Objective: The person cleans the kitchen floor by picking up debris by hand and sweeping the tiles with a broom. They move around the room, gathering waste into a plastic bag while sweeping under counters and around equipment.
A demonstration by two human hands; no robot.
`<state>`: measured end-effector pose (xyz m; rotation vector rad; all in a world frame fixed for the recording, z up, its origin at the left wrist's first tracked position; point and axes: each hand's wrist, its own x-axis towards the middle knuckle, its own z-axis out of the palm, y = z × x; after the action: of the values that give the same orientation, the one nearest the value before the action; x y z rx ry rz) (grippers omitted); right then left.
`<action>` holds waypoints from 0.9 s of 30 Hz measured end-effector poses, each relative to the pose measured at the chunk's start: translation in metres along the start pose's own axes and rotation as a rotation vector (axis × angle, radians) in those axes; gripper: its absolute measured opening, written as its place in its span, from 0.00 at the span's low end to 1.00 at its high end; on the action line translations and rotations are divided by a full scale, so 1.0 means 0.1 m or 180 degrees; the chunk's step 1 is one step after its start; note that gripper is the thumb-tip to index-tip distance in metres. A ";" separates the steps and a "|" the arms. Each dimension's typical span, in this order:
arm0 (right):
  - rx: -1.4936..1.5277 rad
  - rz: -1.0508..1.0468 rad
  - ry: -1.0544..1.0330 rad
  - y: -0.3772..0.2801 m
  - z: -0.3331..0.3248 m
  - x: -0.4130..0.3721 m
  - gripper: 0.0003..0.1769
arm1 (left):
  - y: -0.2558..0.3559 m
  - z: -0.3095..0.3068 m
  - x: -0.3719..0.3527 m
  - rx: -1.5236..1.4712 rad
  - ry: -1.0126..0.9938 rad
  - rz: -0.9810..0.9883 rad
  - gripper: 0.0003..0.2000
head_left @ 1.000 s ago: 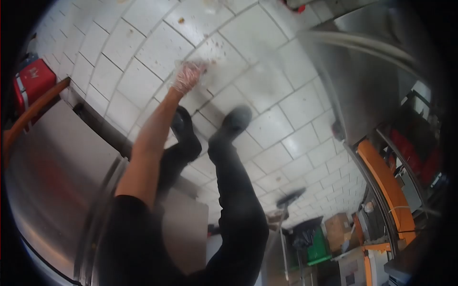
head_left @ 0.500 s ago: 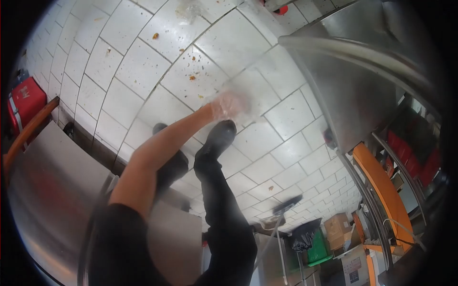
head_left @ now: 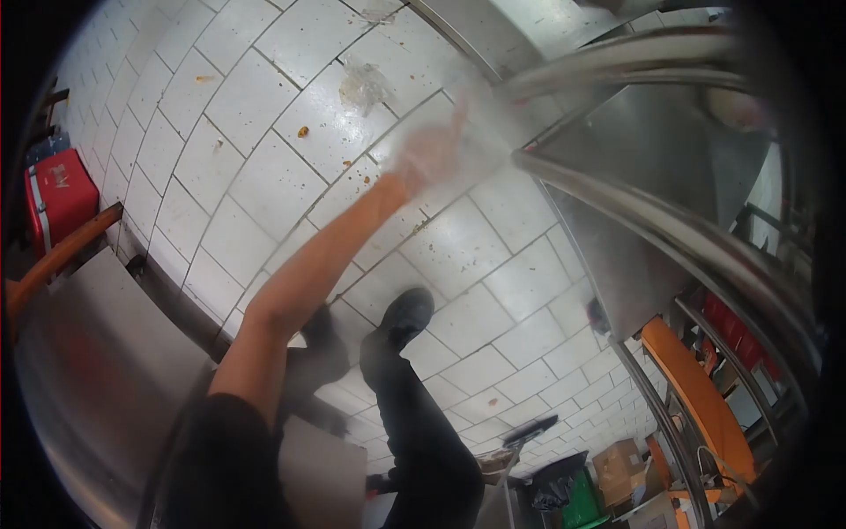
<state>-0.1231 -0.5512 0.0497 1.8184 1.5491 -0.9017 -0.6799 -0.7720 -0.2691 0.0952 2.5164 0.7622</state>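
My left hand (head_left: 428, 157) is smeared by motion above the white tiled floor (head_left: 449, 247). Clear, shiny plastic shows around the hand, and one finger seems to point upward in the view; whether anything is held cannot be made out. A crumpled clear plastic piece (head_left: 364, 85) lies on the tiles up and left of the hand. Brown and orange crumbs (head_left: 303, 132) are scattered on the floor near it. My right hand is not in view.
Steel rails (head_left: 643, 207) and panels stand at the right, with an orange board (head_left: 696, 397) below. A steel surface (head_left: 97, 353) and red box (head_left: 62, 198) are at left. My black shoe (head_left: 410, 316), a green bin (head_left: 582, 501) and cardboard box (head_left: 619, 467) show lower down.
The camera view has shifted, so floor, rails and shoe sit lower in the picture. My left hand has moved up across the tiles, away from the shoe, toward the steel rails.
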 end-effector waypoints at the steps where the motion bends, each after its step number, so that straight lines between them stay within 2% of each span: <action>1: -0.0010 -0.0008 0.0000 -0.02 0.01 0.02 0.22 | -0.11 -0.11 0.24 0.0037 -0.0280 -0.0476 0.37; 3: -0.0030 -0.0022 0.0021 -0.05 0.03 0.07 0.22 | -0.24 -0.15 0.60 0.0104 0.0020 -0.0321 0.36; 5: -0.0084 -0.0052 0.0012 -0.08 0.04 0.11 0.22 | -0.56 0.30 1.10 0.0593 0.0478 0.0450 0.30; 6: -0.0106 -0.0058 0.0021 -0.09 0.04 0.11 0.22 | -0.86 0.85 1.44 0.0180 0.0649 0.0671 0.25; 8: -0.0137 -0.0065 0.0023 -0.14 0.06 0.13 0.22 | -0.96 1.11 1.52 -0.0209 0.0832 0.0882 0.21; 10: -0.0149 -0.0085 0.0023 -0.18 0.06 0.14 0.23 | -0.40 0.69 0.85 0.0465 0.0844 0.0349 0.11; 11: -0.0157 -0.0101 0.0026 -0.19 0.05 0.15 0.23 | -0.35 0.54 0.55 0.0607 0.1047 0.0474 0.11; 12: -0.0157 -0.0103 0.0016 -0.21 0.06 0.17 0.23 | -0.43 0.35 0.29 0.0772 0.1256 0.0602 0.10; 15: -0.0185 -0.0089 0.0000 -0.24 0.07 0.19 0.23 | -0.77 -0.12 -0.07 0.1121 0.1557 0.0455 0.10; 16: -0.0187 -0.0089 -0.0007 -0.26 0.10 0.21 0.23 | -1.05 -0.13 0.02 0.0738 0.1568 0.0045 0.10; 18: -0.0186 -0.0093 0.0005 -0.29 0.13 0.21 0.23 | -1.39 -0.28 0.17 0.0351 0.1605 -0.0348 0.10; 21: -0.0223 -0.0123 0.0024 -0.30 0.12 0.23 0.23 | -1.66 -0.40 0.29 0.0825 0.1041 -0.0129 0.17; 23: -0.0236 -0.0138 0.0033 -0.31 0.13 0.24 0.23 | -1.70 -0.53 0.46 0.0716 0.1282 0.0287 0.23; 24: -0.0241 -0.0139 0.0037 -0.31 0.14 0.24 0.23 | -1.58 -0.70 0.53 0.0707 0.1302 0.0296 0.23; 26: -0.0233 -0.0141 0.0046 -0.31 0.18 0.27 0.24 | -1.28 -1.12 0.74 0.1050 0.0667 -0.0532 0.35; 27: -0.0208 -0.0140 0.0072 -0.32 0.21 0.29 0.24 | -1.45 -1.09 1.00 0.1052 0.0735 -0.0500 0.35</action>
<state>-0.1550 -0.5452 0.0139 1.7606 1.6193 -0.8434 -0.8087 -0.9281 -0.3133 -0.0820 2.8091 0.3042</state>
